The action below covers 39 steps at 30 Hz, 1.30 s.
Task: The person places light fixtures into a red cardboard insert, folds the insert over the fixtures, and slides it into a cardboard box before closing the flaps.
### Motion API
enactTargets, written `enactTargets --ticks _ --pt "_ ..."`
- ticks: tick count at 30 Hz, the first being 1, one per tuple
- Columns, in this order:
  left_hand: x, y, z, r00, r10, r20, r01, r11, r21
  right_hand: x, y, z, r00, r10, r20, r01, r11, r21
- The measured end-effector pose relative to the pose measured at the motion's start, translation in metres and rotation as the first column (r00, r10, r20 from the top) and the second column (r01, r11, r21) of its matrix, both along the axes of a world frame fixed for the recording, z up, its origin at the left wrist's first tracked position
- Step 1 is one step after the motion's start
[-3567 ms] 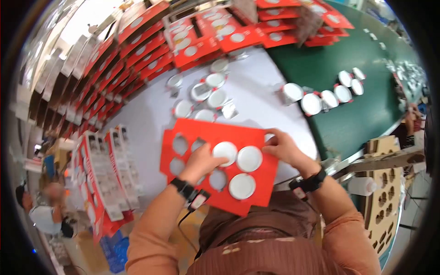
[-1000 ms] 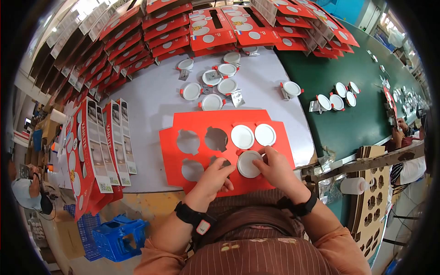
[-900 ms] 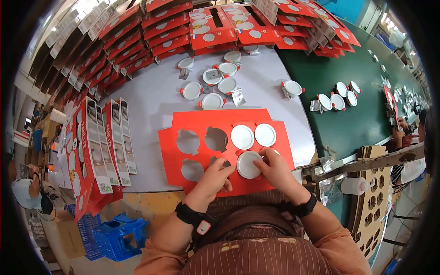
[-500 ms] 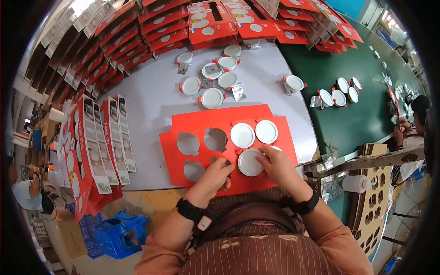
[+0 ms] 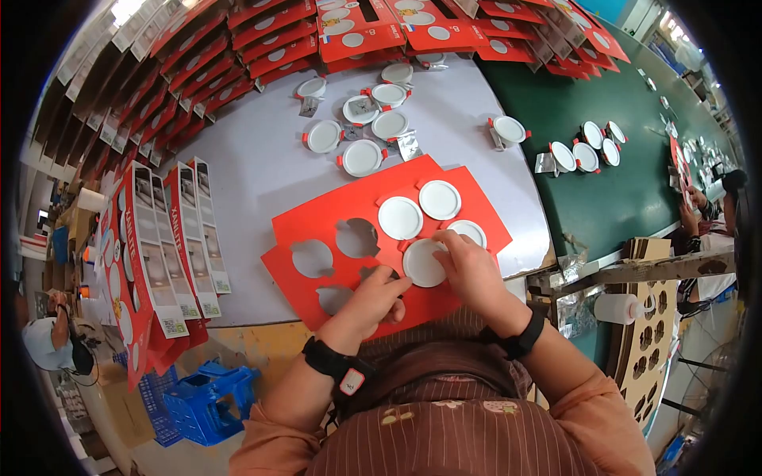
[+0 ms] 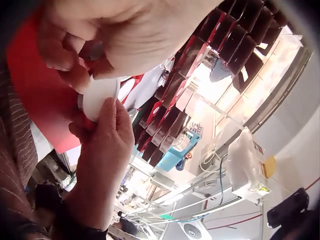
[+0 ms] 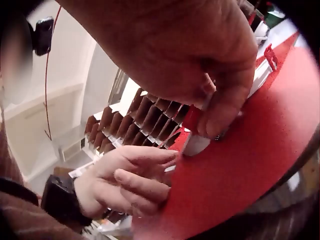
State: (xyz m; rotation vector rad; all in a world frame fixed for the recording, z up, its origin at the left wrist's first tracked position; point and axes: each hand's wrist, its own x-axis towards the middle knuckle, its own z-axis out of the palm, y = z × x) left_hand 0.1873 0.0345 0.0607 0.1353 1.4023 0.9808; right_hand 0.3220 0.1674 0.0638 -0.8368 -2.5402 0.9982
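In the head view, a red cardboard insert point(image 5: 317, 222) with round cut-outs lies tilted across the front of the table. Several round white downlights point(image 5: 400, 218) sit in its right half. My right hand point(image 5: 472, 274) pinches the edge of the lower-left one of these, a white downlight point(image 5: 423, 264) with a red clip tab. Just left of it, my left hand point(image 5: 369, 305) grips the insert at a cut-out, its index fingertip close to that downlight. In the left wrist view the downlight point(image 6: 100, 97) shows between both hands; the right wrist view shows the insert point(image 7: 240, 150) nearly edge-on.
More downlights with red clips and silver packets point(image 5: 362, 158) lie on the white table behind; others point(image 5: 587, 156) are on the green table at right. Red printed boxes point(image 5: 361, 40) line the back and left. A blue crate point(image 5: 210, 401) is below; another person point(image 5: 698, 214) works far right.
Over the last half second the insert has turned anticlockwise, its right side swinging away from me, both hands moving with it. The insert carries one more downlight than in the earliest frame.
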Motion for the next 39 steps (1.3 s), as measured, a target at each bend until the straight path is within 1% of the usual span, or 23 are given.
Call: enactTargets --ticks 1,3,4,6,7,9,10,12,14,19,21,22,24,25,27,28,30,33,34,35,37,38,39 --pt "-0.004 0.0 -0.002 1.0 -0.005 -0.002 0.005 1.0 0.007 -0.002 0.0 -0.002 1.0 0.0 0.003 0.0 1.0 -0.002" --pt "-0.003 -0.004 -0.009 1.0 -0.008 0.003 0.008 1.0 0.002 -0.005 -0.003 -0.008 0.994 0.105 0.041 -0.11 0.984 0.142" --pt "-0.003 -0.005 -0.015 0.999 0.02 0.037 -0.02 1.0 -0.004 -0.006 -0.002 -0.009 0.994 0.105 0.044 -0.11 0.985 0.135" --pt "0.0 -0.007 -0.018 0.996 0.046 0.071 -0.045 0.999 -0.015 -0.009 -0.001 -0.007 0.963 0.189 0.191 -0.248 0.899 0.361" --pt "0.002 -0.006 -0.018 0.998 0.057 0.039 -0.056 0.998 -0.018 -0.008 -0.001 0.0 0.964 0.186 0.191 -0.245 0.9 0.36" --pt "0.001 -0.006 -0.016 0.998 0.066 0.008 -0.066 0.998 -0.019 -0.005 0.0 0.017 0.934 0.142 0.327 -0.269 0.883 0.386" --pt "-0.001 -0.007 -0.014 0.996 0.086 -0.009 -0.087 0.996 -0.023 -0.002 0.0 0.016 0.933 0.143 0.33 -0.272 0.88 0.389" --pt "0.0 -0.006 -0.011 0.994 0.104 -0.024 -0.105 0.994 -0.028 0.008 -0.006 0.009 0.953 0.179 0.245 -0.259 0.9 0.35" --pt "0.004 -0.002 -0.008 0.994 0.062 -0.094 -0.065 0.998 -0.023 0.009 -0.009 -0.004 0.952 0.18 0.249 -0.257 0.911 0.323" --pt "0.002 0.0 -0.017 0.991 0.05 -0.121 -0.051 0.999 -0.004 -0.002 -0.003 -0.003 0.951 0.183 0.248 -0.244 0.939 0.241" --pt "0.0 0.002 -0.017 0.99 0.041 -0.135 -0.041 0.999 0.0 -0.008 0.001 -0.002 0.894 0.229 0.385 -0.346 0.899 0.269" --pt "-0.001 0.002 -0.018 0.989 0.04 -0.145 -0.04 0.999 0.003 -0.011 0.004 0.001 0.893 0.229 0.387 -0.345 0.902 0.261" --pt "-0.003 0.002 -0.019 0.983 0.056 -0.177 -0.051 0.998 0.03 -0.017 0.01 0.008 0.892 0.242 0.382 -0.318 0.936 0.15" --pt "-0.005 0.002 -0.02 0.984 0.052 -0.172 -0.05 0.999 0.02 -0.017 0.008 0.007 0.891 0.244 0.384 -0.317 0.938 0.139" --pt "-0.009 0.003 -0.019 0.977 0.024 -0.21 -0.03 0.999 -0.027 -0.02 0.007 0.006 0.88 0.242 0.408 -0.261 0.965 -0.007" --pt "-0.01 0.003 -0.018 0.978 0.022 -0.208 -0.03 0.999 -0.036 -0.02 0.009 0.005 0.88 0.245 0.408 -0.261 0.965 -0.017" --pt "-0.009 0.0 -0.014 0.987 0.012 -0.16 -0.017 0.999 -0.034 -0.018 0.015 0.001 0.929 0.257 0.267 -0.22 0.962 -0.161" --pt "-0.009 0.0 -0.015 0.99 0.023 -0.14 -0.028 0.999 -0.034 -0.022 0.018 0.007 0.906 0.262 0.333 -0.181 0.95 -0.255" --pt "-0.008 0.0 -0.015 0.991 0.016 -0.135 -0.021 0.999 -0.035 -0.025 0.015 0.011 0.861 0.267 0.433 -0.192 0.959 -0.21" --pt "-0.01 0.0 -0.015 0.992 -0.002 -0.126 -0.004 0.999 -0.043 -0.024 0.009 0.012 0.861 0.262 0.436 -0.186 0.96 -0.209" --pt "-0.009 0.002 -0.015 0.993 -0.022 -0.118 0.016 0.999 -0.048 -0.017 -0.009 0.011 0.856 0.251 0.452 -0.302 0.952 0.043" --pt "-0.006 0.003 -0.015 0.995 0.041 -0.087 -0.045 0.998 -0.043 -0.015 -0.01 0.002 0.868 0.262 0.422 -0.353 0.923 0.154" --pt "-0.003 0.001 -0.015 0.993 0.103 -0.054 -0.105 0.994 -0.043 -0.014 -0.011 0.001 0.868 0.261 0.422 -0.351 0.924 0.152"
